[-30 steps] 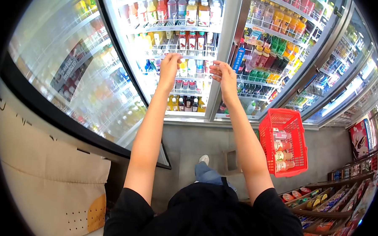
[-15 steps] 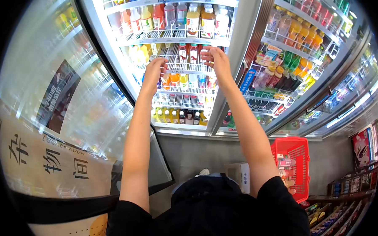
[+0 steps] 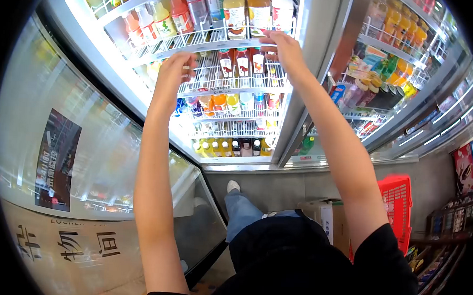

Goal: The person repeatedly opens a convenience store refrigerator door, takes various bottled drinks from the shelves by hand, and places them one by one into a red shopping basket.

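Both of my hands reach into a lit drinks fridge. My left hand (image 3: 175, 73) is in front of the left part of a wire shelf (image 3: 205, 77), its fingers loosely bent and apart, with nothing in them. Higher up on the right, my right hand (image 3: 284, 50) is open, its bent fingers overlapping the edge of the shelf above (image 3: 220, 45); I cannot tell whether they touch it. Between the hands stand red-brown bottles with white labels (image 3: 243, 62). On the shelf above are large yellow juice bottles (image 3: 234, 14) and a white bottle (image 3: 282, 15).
The swung-open glass door (image 3: 104, 157) is on my left. Lower shelves hold orange drinks (image 3: 220, 103) and small dark bottles (image 3: 246, 146). A red basket (image 3: 400, 194) and a cardboard box (image 3: 340, 223) are on the floor at right. Another fridge (image 3: 387, 75) stands alongside.
My view has shifted closer to the fridge and turned. Both hands are higher in view and further apart, still without anything in them. One leg and shoe now show below.
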The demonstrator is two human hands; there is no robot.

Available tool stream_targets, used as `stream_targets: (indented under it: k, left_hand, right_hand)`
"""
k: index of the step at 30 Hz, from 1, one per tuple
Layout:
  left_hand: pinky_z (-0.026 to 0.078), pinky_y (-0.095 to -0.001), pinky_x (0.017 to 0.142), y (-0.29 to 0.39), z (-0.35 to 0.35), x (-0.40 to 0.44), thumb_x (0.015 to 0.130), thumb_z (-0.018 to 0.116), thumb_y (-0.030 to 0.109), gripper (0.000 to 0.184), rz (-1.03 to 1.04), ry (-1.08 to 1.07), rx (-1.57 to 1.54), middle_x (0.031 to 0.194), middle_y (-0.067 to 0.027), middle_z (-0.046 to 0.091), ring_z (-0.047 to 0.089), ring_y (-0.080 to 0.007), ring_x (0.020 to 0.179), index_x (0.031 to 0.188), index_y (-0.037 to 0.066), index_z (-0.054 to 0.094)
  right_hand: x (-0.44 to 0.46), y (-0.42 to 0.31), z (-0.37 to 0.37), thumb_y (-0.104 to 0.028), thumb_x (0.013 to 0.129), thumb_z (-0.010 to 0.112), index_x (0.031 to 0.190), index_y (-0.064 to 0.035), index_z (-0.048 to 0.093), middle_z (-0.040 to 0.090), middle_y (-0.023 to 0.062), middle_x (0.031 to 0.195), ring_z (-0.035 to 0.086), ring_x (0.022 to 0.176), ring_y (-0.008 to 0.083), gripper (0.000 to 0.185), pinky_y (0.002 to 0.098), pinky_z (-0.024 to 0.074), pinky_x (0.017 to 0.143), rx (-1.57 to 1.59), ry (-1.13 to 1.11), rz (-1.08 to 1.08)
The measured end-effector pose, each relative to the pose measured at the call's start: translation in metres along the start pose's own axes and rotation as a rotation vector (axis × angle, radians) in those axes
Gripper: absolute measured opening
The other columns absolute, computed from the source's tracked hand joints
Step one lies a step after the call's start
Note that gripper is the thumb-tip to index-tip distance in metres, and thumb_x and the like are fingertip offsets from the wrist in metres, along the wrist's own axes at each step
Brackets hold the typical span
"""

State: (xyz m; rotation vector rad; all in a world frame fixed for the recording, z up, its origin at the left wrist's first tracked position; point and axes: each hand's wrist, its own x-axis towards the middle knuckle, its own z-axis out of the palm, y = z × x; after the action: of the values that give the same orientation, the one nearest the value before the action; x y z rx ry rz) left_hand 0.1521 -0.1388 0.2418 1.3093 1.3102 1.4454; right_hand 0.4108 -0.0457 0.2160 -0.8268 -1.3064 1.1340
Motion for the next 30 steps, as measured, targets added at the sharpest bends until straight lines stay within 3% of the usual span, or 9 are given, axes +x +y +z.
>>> stream_targets:
  k: [6, 10, 13, 14, 17, 18, 22, 30]
  left_hand:
    - [0.043, -0.0251, 0.073, -0.016, 0.010, 0.074, 0.096, 0.052, 0.029, 0.029, 0.048, -0.057, -0.077, 0.091, -0.0018, 0.062, 0.058, -0.0101, 0.078, 0.108, 0.005, 0.063]
    - [0.042, -0.0300, 0.088, -0.037, 0.015, 0.111, 0.100, 0.044, 0.029, 0.036, 0.159, -0.049, -0.069, 0.112, -0.0074, 0.065, 0.061, -0.0149, 0.101, 0.121, 0.005, 0.060]
    - [0.040, -0.0318, 0.095, -0.045, 0.023, 0.139, 0.100, 0.043, 0.029, 0.039, 0.217, -0.102, -0.132, 0.121, -0.0097, 0.064, 0.060, -0.0177, 0.110, 0.126, 0.004, 0.058]
    - [0.036, -0.0334, 0.103, -0.047, 0.026, 0.147, 0.100, 0.041, 0.032, 0.044, 0.221, -0.107, -0.113, 0.128, -0.0124, 0.060, 0.056, -0.0210, 0.119, 0.131, 0.003, 0.055]
    - [0.031, -0.0354, 0.109, -0.052, 0.033, 0.173, 0.100, 0.039, 0.035, 0.049, 0.283, -0.095, -0.017, 0.132, -0.0146, 0.058, 0.052, -0.0237, 0.125, 0.133, 0.001, 0.053]
    - [0.024, -0.0371, 0.115, -0.056, 0.033, 0.184, 0.100, 0.037, 0.039, 0.056, 0.288, -0.148, 0.007, 0.139, -0.0173, 0.052, 0.044, -0.0256, 0.134, 0.140, -0.001, 0.045]
    - [0.014, -0.0384, 0.119, -0.069, 0.044, 0.219, 0.100, 0.036, 0.046, 0.069, 0.255, -0.244, -0.001, 0.150, -0.0200, 0.037, 0.029, -0.0270, 0.143, 0.147, -0.004, 0.030]
    - [0.009, -0.0372, 0.119, -0.079, 0.067, 0.244, 0.100, 0.036, 0.049, 0.072, 0.182, -0.304, -0.083, 0.154, -0.0167, 0.033, 0.029, -0.0255, 0.143, 0.148, -0.005, 0.029]
  right_hand:
    - [0.046, -0.002, 0.010, -0.030, 0.099, 0.044, 0.127, -0.0017, 0.056, 0.063, 0.0137, 0.120, 0.062, 0.106, 0.0217, 0.043, 0.0323, 0.0488, 0.089, -0.155, -0.056, -0.020]
    - [0.085, 0.013, 0.020, -0.027, 0.097, 0.048, 0.134, -0.0016, 0.051, 0.059, 0.0134, 0.126, 0.063, 0.107, 0.0213, 0.045, 0.0338, 0.0497, 0.090, -0.205, -0.090, -0.025]
    - [0.105, 0.020, 0.030, -0.024, 0.096, 0.051, 0.136, -0.0013, 0.050, 0.058, 0.0127, 0.126, 0.065, 0.105, 0.0209, 0.046, 0.0349, 0.0507, 0.089, -0.248, -0.136, 0.008]
    - [0.111, 0.020, 0.032, -0.022, 0.095, 0.052, 0.141, -0.0020, 0.044, 0.059, 0.0127, 0.124, 0.066, 0.101, 0.0205, 0.050, 0.0343, 0.0537, 0.085, -0.272, -0.170, 0.011]
    - [0.134, 0.024, 0.041, -0.019, 0.095, 0.051, 0.141, -0.0025, 0.042, 0.060, 0.0130, 0.121, 0.067, 0.101, 0.0206, 0.050, 0.0323, 0.0569, 0.078, -0.368, -0.150, 0.066]
    - [0.142, 0.028, 0.044, -0.008, 0.089, 0.047, 0.122, 0.0055, 0.049, 0.062, 0.0179, 0.112, 0.071, 0.092, 0.0229, 0.036, 0.0291, 0.0602, 0.063, -0.344, -0.168, -0.001]
    - [0.157, 0.047, 0.049, -0.003, 0.086, 0.043, 0.118, 0.0108, 0.048, 0.060, 0.0232, 0.114, 0.071, 0.091, 0.0264, 0.035, 0.0331, 0.0613, 0.066, -0.467, -0.164, -0.105]
    - [0.159, 0.051, 0.050, -0.004, 0.085, 0.043, 0.120, 0.0105, 0.048, 0.061, 0.0249, 0.117, 0.072, 0.088, 0.0273, 0.038, 0.0336, 0.0614, 0.065, -0.602, -0.184, -0.080]
